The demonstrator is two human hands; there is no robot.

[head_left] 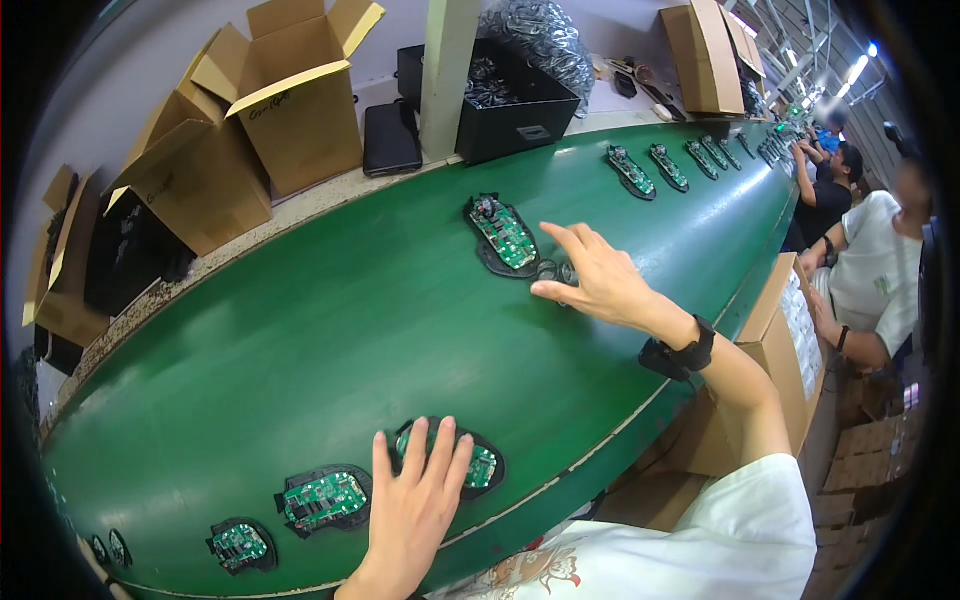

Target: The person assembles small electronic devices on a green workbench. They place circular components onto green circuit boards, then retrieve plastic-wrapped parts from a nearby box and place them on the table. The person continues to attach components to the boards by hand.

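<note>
My left hand (415, 500) lies with its fingers stretched over a green circuit board in a black housing (483, 467), covering part of it; whether it presses on the board I cannot tell. Farther up the belt, my right hand (600, 275) has its thumb and forefinger spread apart. It is beside another green board in a black housing (505, 238). Between that housing and my right hand is a small dark coiled or ring-shaped piece (550, 270), partly covered by the fingers. To the left of my left hand sit two similar boards, one larger (325, 500) and one smaller (241, 545).
Boards like this one (631, 172) line the far right of the green belt (300, 350). Open cartons (305, 130) and a black bin (515, 120) stand along the back ledge. At right are a carton of white packets (770, 345) and co-workers (870, 250).
</note>
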